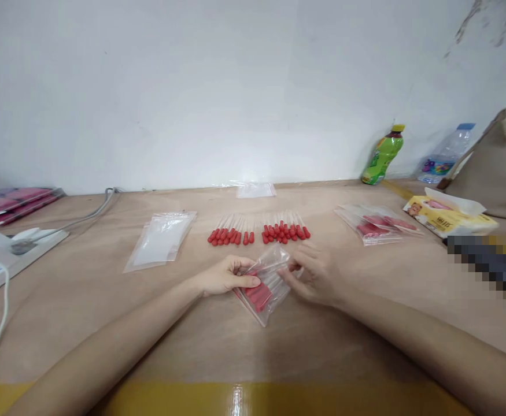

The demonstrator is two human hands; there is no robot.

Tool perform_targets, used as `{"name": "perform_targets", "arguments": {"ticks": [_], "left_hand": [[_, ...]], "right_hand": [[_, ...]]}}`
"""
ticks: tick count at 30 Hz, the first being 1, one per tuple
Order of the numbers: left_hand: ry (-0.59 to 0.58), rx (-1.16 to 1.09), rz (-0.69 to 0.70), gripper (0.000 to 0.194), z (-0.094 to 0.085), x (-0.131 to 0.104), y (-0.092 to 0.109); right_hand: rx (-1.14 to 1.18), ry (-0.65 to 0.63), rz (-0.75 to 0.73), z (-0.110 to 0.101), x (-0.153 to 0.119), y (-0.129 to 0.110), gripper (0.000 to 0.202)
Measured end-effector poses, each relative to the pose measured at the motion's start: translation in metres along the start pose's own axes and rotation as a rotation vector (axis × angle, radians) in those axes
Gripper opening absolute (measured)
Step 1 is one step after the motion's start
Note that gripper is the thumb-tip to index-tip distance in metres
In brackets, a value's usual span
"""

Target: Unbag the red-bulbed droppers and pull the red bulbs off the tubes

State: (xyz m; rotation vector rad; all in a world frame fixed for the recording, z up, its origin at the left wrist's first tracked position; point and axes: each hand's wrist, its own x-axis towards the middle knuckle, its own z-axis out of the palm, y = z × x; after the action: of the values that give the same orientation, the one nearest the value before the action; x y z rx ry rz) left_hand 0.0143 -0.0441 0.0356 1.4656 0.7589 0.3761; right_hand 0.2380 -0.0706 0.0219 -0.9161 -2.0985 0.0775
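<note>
A clear plastic zip bag (274,297) is in front of me, tilted above the table, with several red-bulbed droppers (259,296) inside it. My left hand (226,276) is closed on the bag's left side, thumb on top near the red bulbs. On the opposite side, my right hand (313,274) has its fingers curled at the bag's upper right edge and seems to pinch it; the fingertips are slightly blurred. Just beyond the bag lie two groups of loose droppers, a left group (231,236) and a right group (285,232), red bulbs towards me.
Flat clear bags (161,238) lie to the left, another (256,189) by the wall. Filled bags (376,225) lie right, near a yellow tissue pack (447,214). A green bottle (383,156), water bottle (446,153) and beige bag (491,167) stand behind. A power strip (22,254) is left.
</note>
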Motion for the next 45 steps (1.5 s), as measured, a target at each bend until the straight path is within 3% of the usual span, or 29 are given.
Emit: {"name": "perform_targets", "arguments": {"ticks": [2, 4, 9, 11, 18, 22, 30, 36, 45], "left_hand": [[-0.021, 0.112, 0.009, 0.028, -0.003, 0.007, 0.002], [0.029, 0.157, 0.011, 0.029, -0.004, 0.014, 0.0], [0.4, 0.006, 0.029, 0.05, -0.006, 0.015, -0.013], [0.457, -0.042, 0.008, 0.055, -0.005, 0.009, -0.016], [0.471, -0.217, -0.083, 0.071, 0.002, -0.003, -0.011], [0.488, -0.257, -0.09, 0.068, 0.005, 0.0, -0.009], [0.49, -0.27, -0.077, 0.062, 0.002, 0.001, -0.01], [0.48, -0.301, -0.119, 0.067, 0.0, 0.0, -0.005], [0.43, -0.261, -0.086, 0.079, 0.002, -0.002, -0.003]], "right_hand": [[0.011, -0.136, -0.168, -0.001, 0.001, 0.001, 0.018], [0.04, -0.252, -0.228, 0.001, 0.0, 0.002, 0.021], [0.016, -0.278, -0.079, 0.013, -0.009, 0.008, 0.047], [-0.022, -0.252, -0.002, 0.018, -0.013, 0.01, 0.047], [-0.078, -0.321, 0.087, 0.014, -0.01, 0.003, 0.054], [-0.091, -0.386, 0.105, 0.007, 0.002, 0.001, 0.039], [0.128, -0.379, -0.069, 0.025, 0.025, 0.007, 0.028], [0.218, -0.304, 0.005, 0.038, 0.022, 0.009, 0.024], [0.24, -0.282, 0.02, 0.037, 0.019, 0.007, 0.023]]}}
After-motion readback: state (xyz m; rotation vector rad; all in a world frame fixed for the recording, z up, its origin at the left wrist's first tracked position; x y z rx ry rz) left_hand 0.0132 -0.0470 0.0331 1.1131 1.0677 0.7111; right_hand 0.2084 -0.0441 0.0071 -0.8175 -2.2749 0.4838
